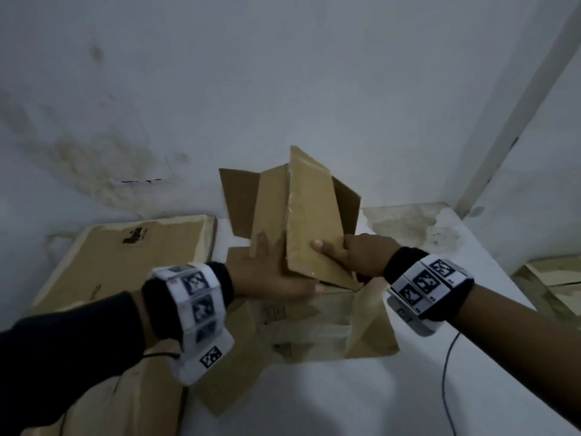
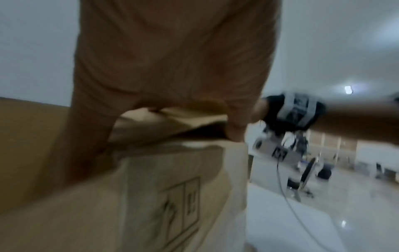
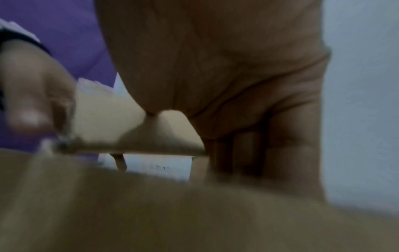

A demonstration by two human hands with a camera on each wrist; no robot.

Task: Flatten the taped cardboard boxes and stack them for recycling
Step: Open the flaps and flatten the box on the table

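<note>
A brown cardboard box (image 1: pixel 314 325) with clear tape on its side stands on the white table (image 1: pixel 314 404), its top flaps up. My left hand (image 1: pixel 276 278) holds the bases of the raised flaps, thumb on the left flap (image 1: pixel 270 202) and fingers lying along the fold. My right hand (image 1: pixel 355 256) pinches the taped flap (image 1: pixel 311 209), thumb on its front and fingers behind. The left wrist view shows my left hand (image 2: pixel 172 59) on the box (image 2: pixel 162 196). In the blurred right wrist view my right hand (image 3: pixel 237 68) curls round a flap edge (image 3: pixel 129 133).
A flattened printed carton (image 1: pixel 125 247) lies at the back left against the stained wall, and another cardboard sheet (image 1: pixel 141 404) at the near left. More flat cardboard (image 1: pixel 553 278) lies beyond the table's right edge. A thin black cable (image 1: pixel 446 372) crosses the table at the right.
</note>
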